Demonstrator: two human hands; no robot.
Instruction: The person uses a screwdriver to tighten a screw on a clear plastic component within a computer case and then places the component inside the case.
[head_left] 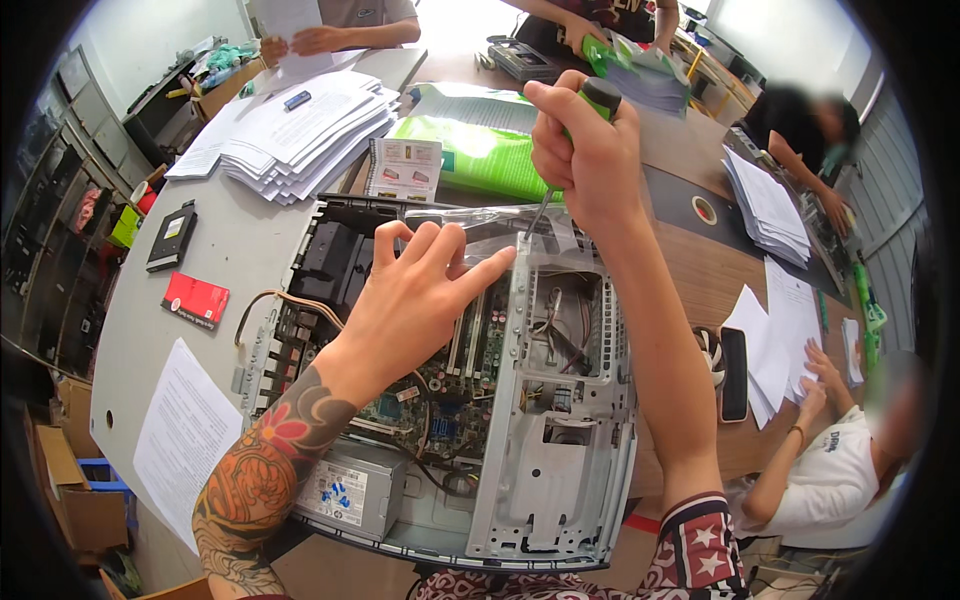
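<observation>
An open desktop computer case (440,545) lies flat in front of me, showing its circuit board (450,425) and a boxy power supply (350,490). My right hand (590,160) is wrapped around a screwdriver (603,95) with a green and black handle. The shaft slants down to the far end of the metal drive bracket (510,440). Over the board, my left hand (425,285) has its fingers apart and bent, one digit stretched to the bracket beside the screwdriver tip. Whether a screw sits under the tip is too small to tell.
Paper stacks (300,135), a green package (470,150) and a leaflet (404,168) lie beyond the case. Left are a black drive-like part (172,237), a red box (196,299) and a printed sheet (185,430). A phone (733,375) lies right. Several people work around the table.
</observation>
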